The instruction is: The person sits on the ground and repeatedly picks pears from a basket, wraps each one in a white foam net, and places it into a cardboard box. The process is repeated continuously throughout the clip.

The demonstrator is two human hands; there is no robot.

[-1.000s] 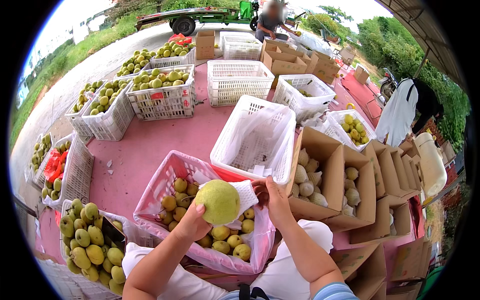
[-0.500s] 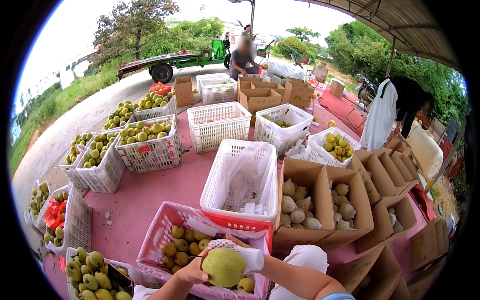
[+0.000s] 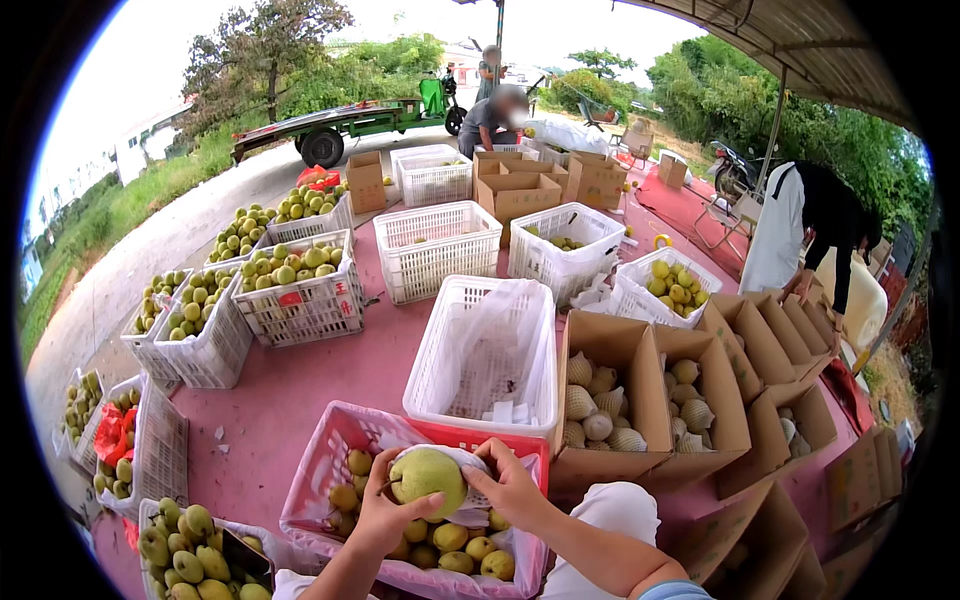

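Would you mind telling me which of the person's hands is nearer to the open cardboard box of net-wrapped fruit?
Right. The right hand holds the pear's foam net just left of the cardboard box; the left hand cups the pear farther left, over the pink crate.

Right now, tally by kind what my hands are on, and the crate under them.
Round green-yellow fruit: 1, gripped in the left hand
White foam net sleeve: 1, around the fruit's far side, pinched by the right hand
Pink plastic lattice crate: 1, below both hands, holding more fruit
Total: 3
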